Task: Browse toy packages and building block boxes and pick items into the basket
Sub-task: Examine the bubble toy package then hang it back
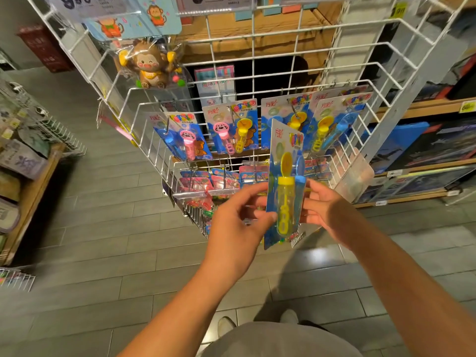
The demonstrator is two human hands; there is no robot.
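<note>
Toy aisle, white wire rack [257, 81] hung with blister cards at twelve o'clock. Both hands have the bubble wand pack [284, 184] upright at centre: left hand [237, 217] pinching its edge, right hand [327, 212] curled behind, likely to inspect it. No basket visible.

Your left hand [238, 222] and right hand [325, 212] hold a bubble wand package [284, 186] at centre frame: a glossy printed card under a clear, shiny plastic blister, with smooth yellow and blue plastic tubes inside. Behind it you see a white-coated wire rack [257, 81], its metal rods smooth and slightly glossy. At upper left, the monkey toy [152, 65] looks like glossy moulded plastic sealed in crinkled clear film. The floor [103, 240] is grey tile with a dull sheen. The shelves [422, 105] at right look like matt, light wood.
</note>
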